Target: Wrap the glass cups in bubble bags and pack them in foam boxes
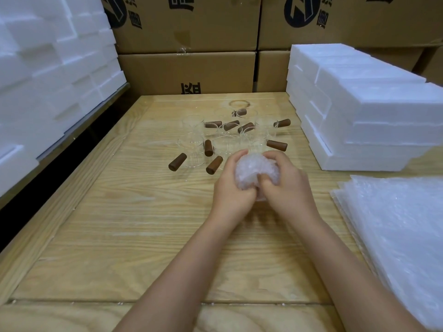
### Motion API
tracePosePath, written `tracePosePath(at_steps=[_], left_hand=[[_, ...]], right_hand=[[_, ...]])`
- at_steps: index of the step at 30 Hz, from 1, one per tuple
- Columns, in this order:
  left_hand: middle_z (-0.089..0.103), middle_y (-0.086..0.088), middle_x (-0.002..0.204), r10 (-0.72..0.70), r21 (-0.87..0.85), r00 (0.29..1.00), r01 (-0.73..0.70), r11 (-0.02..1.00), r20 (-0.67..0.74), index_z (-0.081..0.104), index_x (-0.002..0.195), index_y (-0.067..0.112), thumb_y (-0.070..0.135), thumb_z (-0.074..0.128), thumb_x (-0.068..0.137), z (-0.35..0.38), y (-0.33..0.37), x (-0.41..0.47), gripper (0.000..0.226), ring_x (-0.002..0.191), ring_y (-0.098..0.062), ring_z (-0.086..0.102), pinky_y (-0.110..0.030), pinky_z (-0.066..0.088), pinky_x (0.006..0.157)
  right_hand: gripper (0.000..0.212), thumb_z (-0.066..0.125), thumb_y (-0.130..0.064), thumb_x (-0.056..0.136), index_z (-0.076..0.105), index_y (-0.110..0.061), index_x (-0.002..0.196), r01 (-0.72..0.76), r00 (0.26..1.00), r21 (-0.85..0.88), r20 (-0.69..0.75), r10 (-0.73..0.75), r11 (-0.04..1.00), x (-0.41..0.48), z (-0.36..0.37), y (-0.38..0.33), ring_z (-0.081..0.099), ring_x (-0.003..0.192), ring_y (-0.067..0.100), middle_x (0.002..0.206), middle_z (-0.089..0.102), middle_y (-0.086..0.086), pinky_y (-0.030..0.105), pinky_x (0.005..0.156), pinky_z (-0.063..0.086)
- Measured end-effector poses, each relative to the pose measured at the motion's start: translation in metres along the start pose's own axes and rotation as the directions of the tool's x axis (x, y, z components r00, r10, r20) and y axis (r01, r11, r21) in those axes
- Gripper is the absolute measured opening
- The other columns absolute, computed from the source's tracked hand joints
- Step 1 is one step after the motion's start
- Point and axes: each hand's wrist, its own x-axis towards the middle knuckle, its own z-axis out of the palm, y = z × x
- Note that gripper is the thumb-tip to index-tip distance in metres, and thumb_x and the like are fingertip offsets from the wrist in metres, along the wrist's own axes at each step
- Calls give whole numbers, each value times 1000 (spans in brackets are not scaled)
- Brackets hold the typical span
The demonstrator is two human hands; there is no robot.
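A pale wooden table (119, 212) stands before stacked brown cardboard cartons (187, 70).

Even soft light, blurry, edges bowed

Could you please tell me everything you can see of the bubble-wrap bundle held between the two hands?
The crumpled, translucent white bubble-wrap bundle is a rounded lump dimpled with air cells. The left hand curls round its left side and the right hand grips its right side, thumb pressed into the front. It sits over the pale wooden table, nearer than the clear glass cups with brown handles; whether it touches the table cannot be told. Its contents are hidden.
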Motion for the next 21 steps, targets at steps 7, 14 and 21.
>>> tracePosePath(at_steps=[7, 14, 21], left_hand=[[66, 0, 116, -139, -171, 974, 108, 979, -180, 65, 99, 42, -14, 56, 71, -9, -7, 10, 64, 105, -21, 65, -47, 58, 83], [59, 10, 126, 38, -29, 999, -39, 999, -28, 57, 121, 38, 25, 58, 75, -1, 4, -5, 48, 117, -6, 55, -23, 45, 97], [65, 18, 102, 102, 101, 973, -82, 991, -207, 65, 105, 34, -2, 54, 83, -4, 0, 0, 44, 94, 7, 60, -10, 46, 80]], right_hand=[[63, 58, -20, 82, 39, -34, 140, 35, 981, -9, 190, -33, 999, -3, 6, -6, 58, 95, 19, 109, 63, 1, 27, 78, 44], [50, 55, -19, 79, 49, -38, 125, -73, 997, -55, -5, 73, 996, -2, 1, -1, 60, 84, 20, 98, 65, -4, 31, 69, 47], [49, 62, -32, 81, 54, -26, 129, -16, 998, 38, 61, 14, 999, -6, 4, -9, 60, 105, 19, 116, 65, -2, 35, 90, 49]])
